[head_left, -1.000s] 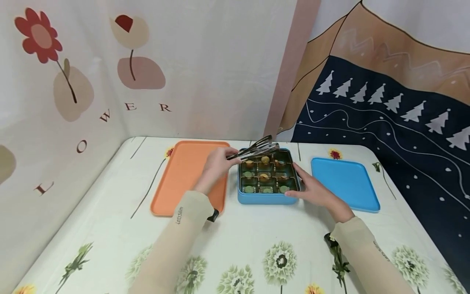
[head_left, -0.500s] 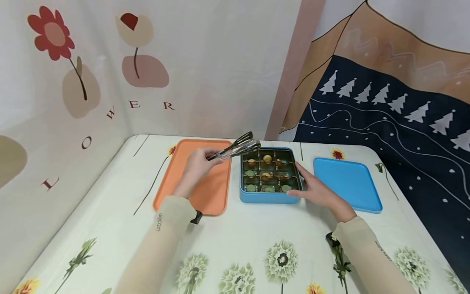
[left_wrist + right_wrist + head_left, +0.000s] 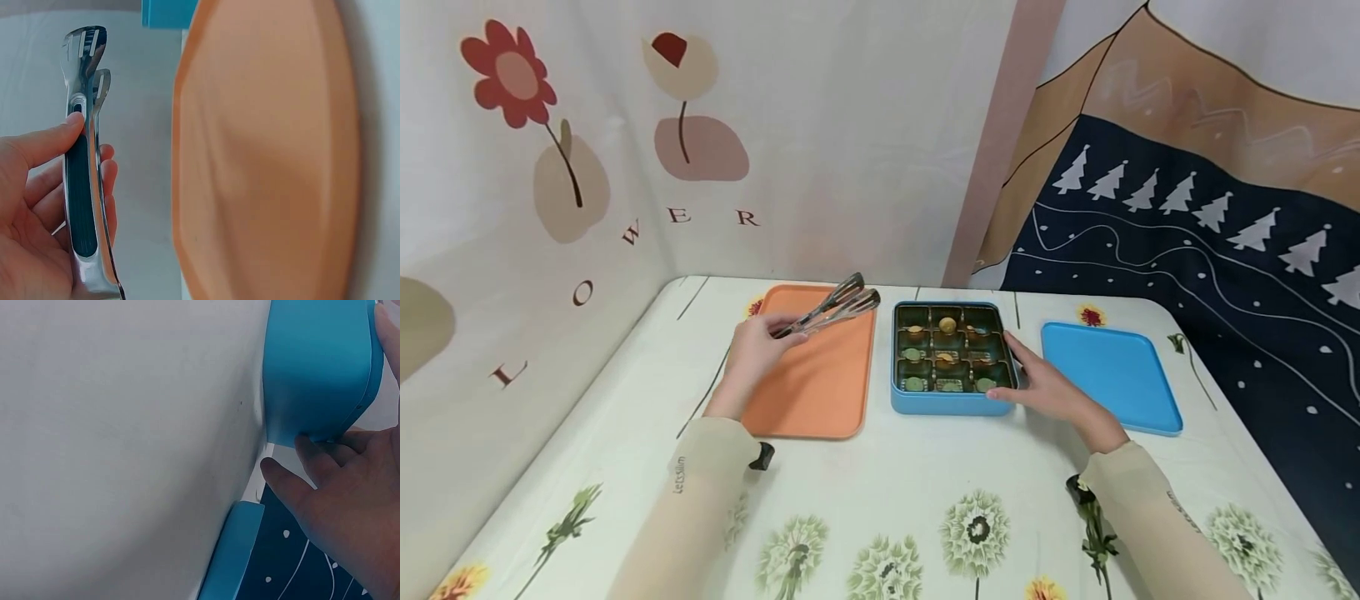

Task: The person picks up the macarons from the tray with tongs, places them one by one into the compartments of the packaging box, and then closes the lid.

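Note:
In the head view my left hand (image 3: 752, 354) holds metal tongs (image 3: 835, 305) over the orange tray (image 3: 820, 392). The left wrist view shows the thumb on the dark grip of the tongs and fingers behind; the tongs' slotted ends are apart, with nothing between them. A blue box (image 3: 951, 403) right of the tray has a dark divided insert with small round green and gold pieces in several compartments. My right hand (image 3: 1048, 385) rests against the box's right side, thumb at its front corner. In the right wrist view, some extended fingertips touch the blue wall.
A flat blue lid or tray (image 3: 1108, 375) lies right of the box. Floral cloth (image 3: 880, 500) covers the table. A printed curtain (image 3: 850, 150) hangs behind it, and a dark tree-patterned cloth (image 3: 1195, 258) hangs at the right.
My left hand has carried the tongs leftward, from above the box to above the orange tray. My right hand has stayed at the box.

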`<state>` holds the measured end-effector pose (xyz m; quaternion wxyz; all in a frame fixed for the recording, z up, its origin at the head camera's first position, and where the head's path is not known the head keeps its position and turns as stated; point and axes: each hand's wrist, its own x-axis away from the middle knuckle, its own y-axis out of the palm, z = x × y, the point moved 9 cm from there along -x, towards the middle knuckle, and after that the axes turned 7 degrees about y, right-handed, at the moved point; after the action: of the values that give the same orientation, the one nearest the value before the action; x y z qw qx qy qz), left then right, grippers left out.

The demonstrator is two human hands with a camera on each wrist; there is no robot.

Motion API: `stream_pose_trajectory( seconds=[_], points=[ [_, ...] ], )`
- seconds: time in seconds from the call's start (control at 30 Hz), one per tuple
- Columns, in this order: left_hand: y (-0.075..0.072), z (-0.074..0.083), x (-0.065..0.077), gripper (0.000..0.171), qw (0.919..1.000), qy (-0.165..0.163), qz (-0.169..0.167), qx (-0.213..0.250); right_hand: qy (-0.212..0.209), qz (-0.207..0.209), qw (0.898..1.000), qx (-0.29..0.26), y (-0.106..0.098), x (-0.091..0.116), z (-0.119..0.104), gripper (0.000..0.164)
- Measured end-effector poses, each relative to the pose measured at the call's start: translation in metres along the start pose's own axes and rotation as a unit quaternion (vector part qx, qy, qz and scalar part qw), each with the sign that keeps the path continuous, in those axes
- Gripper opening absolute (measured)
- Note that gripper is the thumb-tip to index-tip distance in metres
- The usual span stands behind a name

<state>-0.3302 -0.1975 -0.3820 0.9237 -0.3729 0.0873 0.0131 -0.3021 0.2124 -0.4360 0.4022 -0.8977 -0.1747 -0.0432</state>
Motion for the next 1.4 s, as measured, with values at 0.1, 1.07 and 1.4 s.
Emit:
stream_pose_trajectory(
  seconds=[0.1, 1.07, 1.4],
  points=[
    [-0.011, -0.012, 0.005, 0.037, 0.9999, -0.005, 0.009, -0.010, 0.001, 0.000, 1.000, -0.001, 0.000, 0.000, 0.000, 0.106],
    [-0.039, -0.094, 0.050, 0.042, 0.9919, -0.113, -0.041, -0.040, -0.001, -0.001, 1.000, -0.005, 0.001, 0.001, -0.004, 0.106],
    [-0.044, -0.084, 0.050, 0.052, 0.9962, -0.085, -0.022, 0.002, 0.002, 0.003, 1.000, -0.001, 0.000, 0.001, 0.000, 0.106]
  ],
)
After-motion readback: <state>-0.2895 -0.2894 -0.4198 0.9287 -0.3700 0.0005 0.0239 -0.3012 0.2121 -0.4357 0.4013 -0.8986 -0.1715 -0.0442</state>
